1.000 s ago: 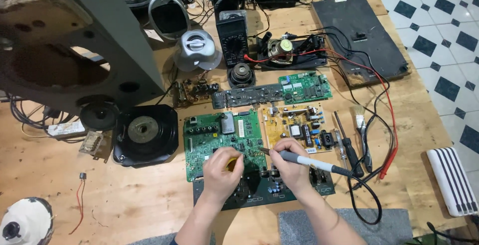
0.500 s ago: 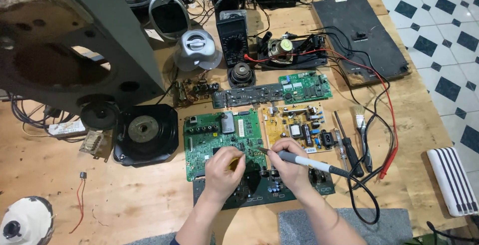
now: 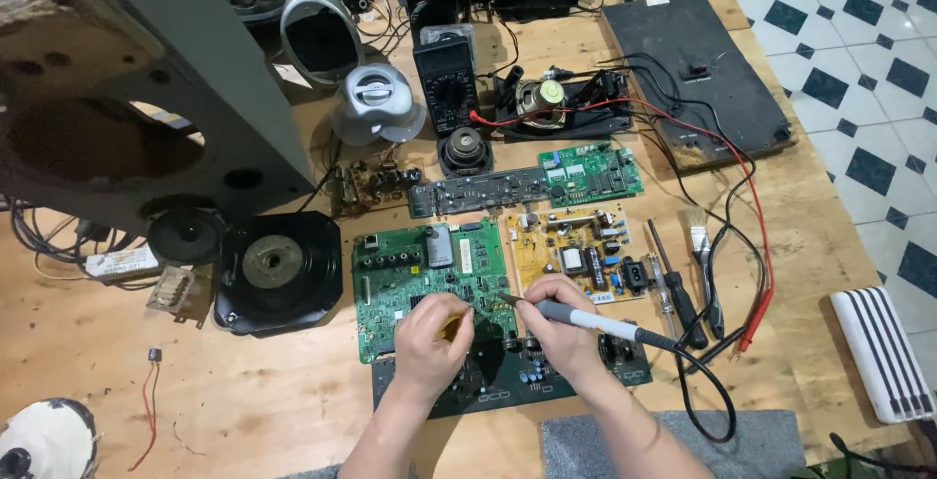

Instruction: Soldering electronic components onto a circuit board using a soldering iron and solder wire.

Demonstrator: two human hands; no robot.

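A green circuit board [image 3: 410, 274] lies on the wooden table in front of me. My left hand [image 3: 432, 338] rests on its lower right part, fingers closed on a small yellow tool [image 3: 452, 325]. My right hand [image 3: 558, 328] grips a grey soldering iron [image 3: 595, 322] like a pen, its tip pointing left onto the green board's right edge. Beneath both hands lies a dark circuit board [image 3: 508, 377]. A yellow circuit board [image 3: 581, 255] sits just right of the green one.
A black speaker driver [image 3: 276, 269] sits left of the boards, a big grey speaker cabinet [image 3: 146, 79] behind it. A multimeter [image 3: 446, 84] with red and black leads, a screwdriver [image 3: 678, 289], a brush [image 3: 703, 245] and a white striped box [image 3: 886, 352] lie right.
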